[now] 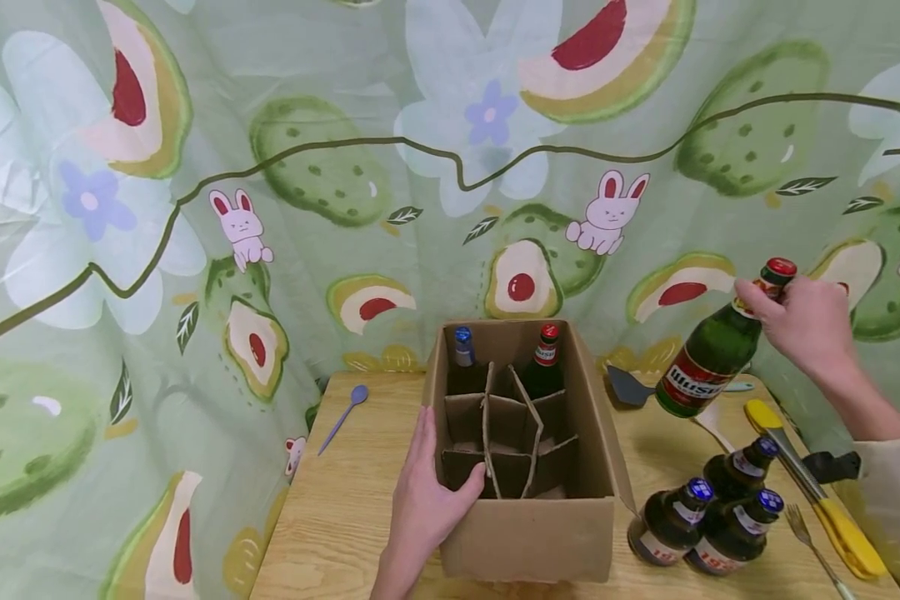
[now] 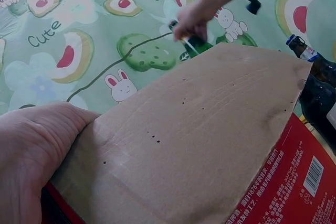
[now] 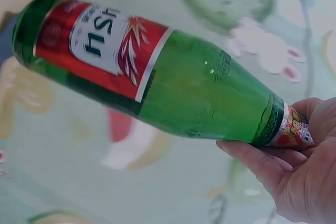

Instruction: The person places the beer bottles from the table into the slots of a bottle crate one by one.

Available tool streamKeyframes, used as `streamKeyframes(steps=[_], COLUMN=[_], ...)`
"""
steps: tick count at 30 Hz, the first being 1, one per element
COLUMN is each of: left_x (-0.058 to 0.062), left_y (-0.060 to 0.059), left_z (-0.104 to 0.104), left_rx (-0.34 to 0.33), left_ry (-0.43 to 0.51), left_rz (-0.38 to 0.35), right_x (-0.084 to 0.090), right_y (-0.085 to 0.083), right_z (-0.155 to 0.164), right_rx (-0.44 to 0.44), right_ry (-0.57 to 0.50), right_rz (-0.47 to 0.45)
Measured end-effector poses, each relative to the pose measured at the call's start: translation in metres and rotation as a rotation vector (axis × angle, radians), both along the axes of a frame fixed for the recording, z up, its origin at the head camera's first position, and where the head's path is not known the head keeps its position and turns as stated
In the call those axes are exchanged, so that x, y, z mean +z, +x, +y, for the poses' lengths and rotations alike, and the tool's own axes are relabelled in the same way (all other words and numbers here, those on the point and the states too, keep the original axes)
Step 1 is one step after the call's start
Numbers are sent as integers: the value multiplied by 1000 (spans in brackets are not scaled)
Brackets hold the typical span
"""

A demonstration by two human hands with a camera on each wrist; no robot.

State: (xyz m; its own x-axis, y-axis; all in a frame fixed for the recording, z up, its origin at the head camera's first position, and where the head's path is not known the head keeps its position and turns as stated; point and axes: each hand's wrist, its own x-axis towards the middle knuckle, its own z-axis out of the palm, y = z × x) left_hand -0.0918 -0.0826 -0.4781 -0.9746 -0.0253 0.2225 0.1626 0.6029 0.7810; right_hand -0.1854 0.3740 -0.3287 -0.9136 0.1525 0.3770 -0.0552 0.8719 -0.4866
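Cardboard box (image 1: pixel 528 533) sits steadied by the left hand (image 1: pixel 427 492), thumb hooked over its wall. Right hand (image 1: pixel 806 321) grips the green bottle (image 1: pixel 708 354) by its neck, tilted, airborne right of the box; glass looks heavy, slippery, breakable.

In the head view the two bottles (image 1: pixel 542 362) standing in the back cells of the cardboard box (image 1: pixel 528 533) show only their necks and caps; the dividers hide the rest. The right hand (image 1: pixel 806 321) covers the neck of the green bottle (image 1: pixel 708 358), and its label reads only in part. The three dark bottles' (image 1: pixel 720 521) labels are too small to read.
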Motion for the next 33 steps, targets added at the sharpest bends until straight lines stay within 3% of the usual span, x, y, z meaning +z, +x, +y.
streamKeyframes(steps=[10, 15, 20, 26, 33], left_x=[-1, -1, -2, -5, -4], left_y=[0, 0, 0, 0, -1], left_z=[-2, -1, -1, -3, -3], left_rx=[-2, -1, -3, -4, -10], left_ry=[3, -5, -5, -16, -12], left_rz=[-5, 11, 32, 49, 46], right_x=[57, 80, 97, 99, 74], right_y=[-2, -4, -4, -10, -24], right_z=[-32, -47, -70, -108, -164], right_rx=[-52, -5, 55, 189, 283], right_ry=[-195, -363, -463, -562, -545], right_rz=[83, 105, 128, 96, 38])
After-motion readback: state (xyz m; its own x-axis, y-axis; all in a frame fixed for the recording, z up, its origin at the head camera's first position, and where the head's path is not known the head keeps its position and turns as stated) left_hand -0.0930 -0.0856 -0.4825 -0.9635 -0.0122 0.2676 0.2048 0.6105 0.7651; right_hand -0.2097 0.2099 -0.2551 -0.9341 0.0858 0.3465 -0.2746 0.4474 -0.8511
